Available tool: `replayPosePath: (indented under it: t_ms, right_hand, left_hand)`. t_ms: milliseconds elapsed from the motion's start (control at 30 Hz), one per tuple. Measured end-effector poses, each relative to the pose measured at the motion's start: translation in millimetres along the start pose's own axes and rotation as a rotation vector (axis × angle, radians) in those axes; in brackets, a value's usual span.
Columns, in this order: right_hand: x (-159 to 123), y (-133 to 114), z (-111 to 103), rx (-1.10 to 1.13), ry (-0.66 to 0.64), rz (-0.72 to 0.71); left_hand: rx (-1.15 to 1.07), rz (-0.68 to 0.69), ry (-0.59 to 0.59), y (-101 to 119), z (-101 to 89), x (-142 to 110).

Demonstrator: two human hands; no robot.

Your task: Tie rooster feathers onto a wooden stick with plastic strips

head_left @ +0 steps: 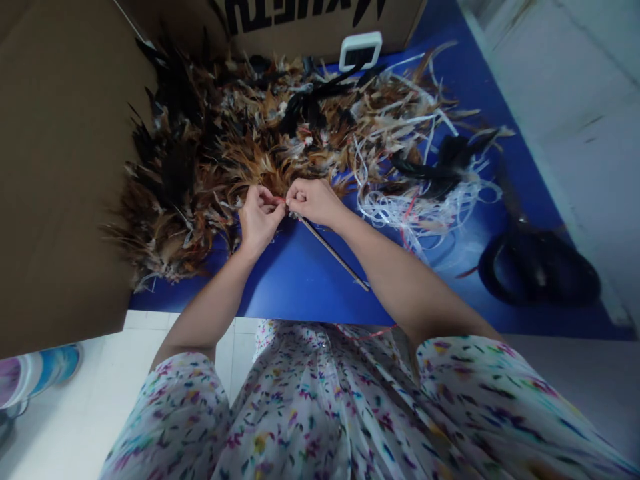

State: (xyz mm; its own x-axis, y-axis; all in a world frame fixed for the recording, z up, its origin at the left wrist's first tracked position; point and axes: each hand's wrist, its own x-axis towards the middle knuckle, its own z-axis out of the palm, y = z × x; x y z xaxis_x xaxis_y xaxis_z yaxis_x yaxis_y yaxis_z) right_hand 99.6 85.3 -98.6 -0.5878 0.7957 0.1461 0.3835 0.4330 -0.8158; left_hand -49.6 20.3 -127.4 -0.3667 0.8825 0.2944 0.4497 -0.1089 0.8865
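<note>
Floral garment (300, 407) nearest. Left hand (260, 217), right hand (315, 201): fingers of both pinched on red string (279, 200). Thin stick (335, 255) below, brown feathers (265, 160) beyond.

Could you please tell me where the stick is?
In the head view, the stick slants down from the right hand, over the blue table, left of the right forearm.

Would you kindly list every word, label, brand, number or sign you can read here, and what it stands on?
No complete text is readable.
Cardboard box: large black letters, cut off by the picture's top edge; I cannot quote them reliably.
White-framed object: no legible marking on it.
</note>
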Motion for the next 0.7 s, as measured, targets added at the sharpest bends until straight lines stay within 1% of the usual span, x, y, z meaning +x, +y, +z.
replayPosePath:
  t_ms: [100,267,433,500,700]
  right_hand:
    - [1.2,-1.4,0.0,0.007,-0.004,0.024]
    - [3.1,-2.4,0.0,0.022,0.005,0.061]
    - [3.0,-2.8,-0.2,0.039,0.013,0.070]
    - [2.6,-2.7,0.0,0.041,0.017,0.069]
    - [2.1,-0.3,1.4,0.069,0.013,0.056]
  left_hand:
    - [0.098,0.084,0.012,3.8,-0.8,-2.5]
    - [0.279,0.263,-0.014,8.3,-6.4,-5.1]
    - [0.339,0.379,-0.047,6.1,-9.3,-4.2]
    - [0.347,0.397,-0.037,4.2,-8.8,-3.7]
    - [0.356,0.375,-0.025,1.8,-7.8,-3.1]
